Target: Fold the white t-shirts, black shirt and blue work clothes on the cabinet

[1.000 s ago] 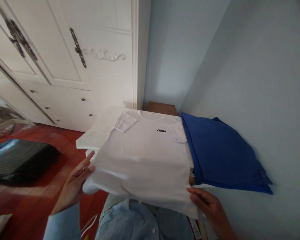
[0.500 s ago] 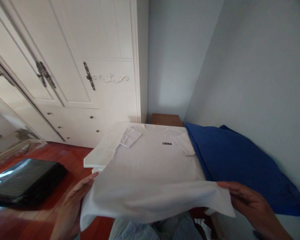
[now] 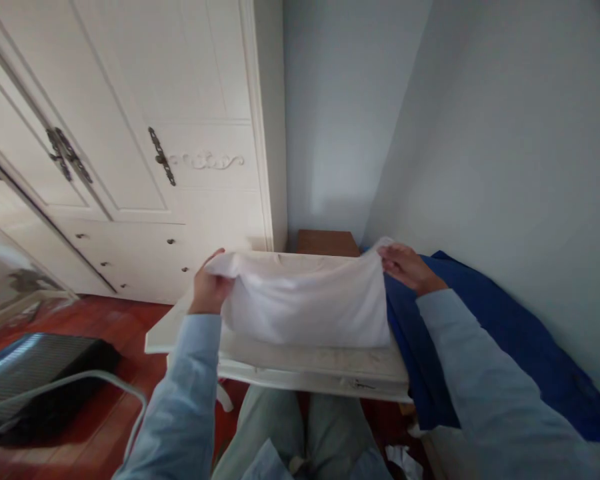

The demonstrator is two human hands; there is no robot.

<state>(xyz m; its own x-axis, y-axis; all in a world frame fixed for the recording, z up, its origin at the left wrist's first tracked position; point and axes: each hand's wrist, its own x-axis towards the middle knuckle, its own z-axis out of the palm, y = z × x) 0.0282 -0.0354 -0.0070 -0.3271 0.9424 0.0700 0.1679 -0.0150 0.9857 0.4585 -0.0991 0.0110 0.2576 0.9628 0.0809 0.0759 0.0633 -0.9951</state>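
A white T-shirt (image 3: 305, 307) lies folded up over itself on the white table (image 3: 310, 368). Its lower hem is lifted toward the far side, near the collar end, and the chest print is covered. At the left, my left hand (image 3: 211, 285) is closed on one corner of the hem. My right hand (image 3: 405, 265) pinches the opposite corner, a little raised above the shirt. Between both hands the fabric hangs in a slack, wrinkled span. The front strip of the tabletop shows below the fold.
A white wardrobe (image 3: 205, 100) stands behind on the left, with a brown wooden box (image 3: 329, 243) beyond the table. Blue fabric (image 3: 510, 333) lies along the right wall. A black ribbed case (image 3: 45, 380) rests on the red floor, near a pale curved bar (image 3: 95, 375).
Both hands have carried the shirt's hem from the near side up and away toward the collar, folding it over. The print is now covered, and the table's front edge has come into view.
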